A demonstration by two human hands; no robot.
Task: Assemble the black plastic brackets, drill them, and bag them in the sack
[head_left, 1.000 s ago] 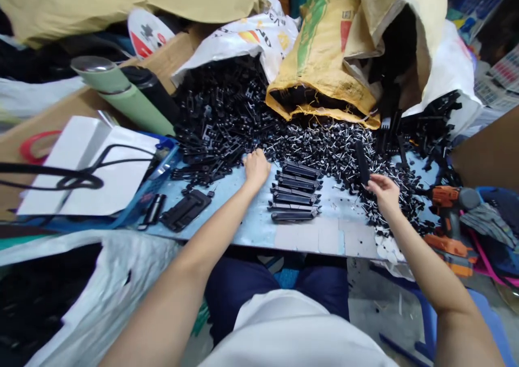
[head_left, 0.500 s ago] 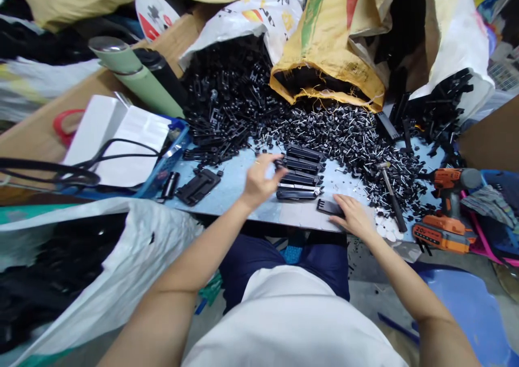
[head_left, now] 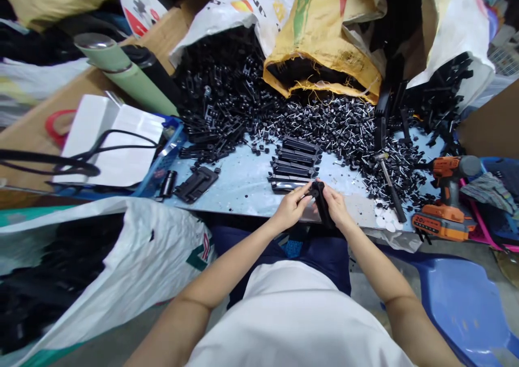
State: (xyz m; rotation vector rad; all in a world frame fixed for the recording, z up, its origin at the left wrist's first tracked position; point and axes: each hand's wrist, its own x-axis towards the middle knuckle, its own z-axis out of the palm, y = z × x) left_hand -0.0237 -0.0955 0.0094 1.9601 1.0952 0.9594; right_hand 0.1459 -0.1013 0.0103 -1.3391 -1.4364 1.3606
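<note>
At the table's front edge my right hand (head_left: pixel 335 206) is closed around a long black plastic part (head_left: pixel 323 209), which slants down toward my lap. My left hand (head_left: pixel 290 207) pinches a small black plastic piece (head_left: pixel 315 187) against the upper end of that part; the fingers hide much of it. Just beyond my hands lies a row of several similar black parts (head_left: pixel 295 164), side by side on the light blue tabletop (head_left: pixel 239 186). Behind the row spreads a heap of black-headed pins (head_left: pixel 324 124) with metal shanks.
Small black parts (head_left: pixel 227 107) pile up at the back left. A hammer (head_left: pixel 391 188) and an orange cordless drill (head_left: pixel 444 199) lie right. A black fixture (head_left: pixel 197 183), blue basket (head_left: pixel 172 145) and green flask (head_left: pixel 130 75) are left. A yellow sack (head_left: pixel 320 42) stands behind; a blue chair (head_left: pixel 462 297) below right.
My right hand brought the long part from the right heap to the front edge and lifted it upright. My left hand came from the back pile with a small piece and met it.
</note>
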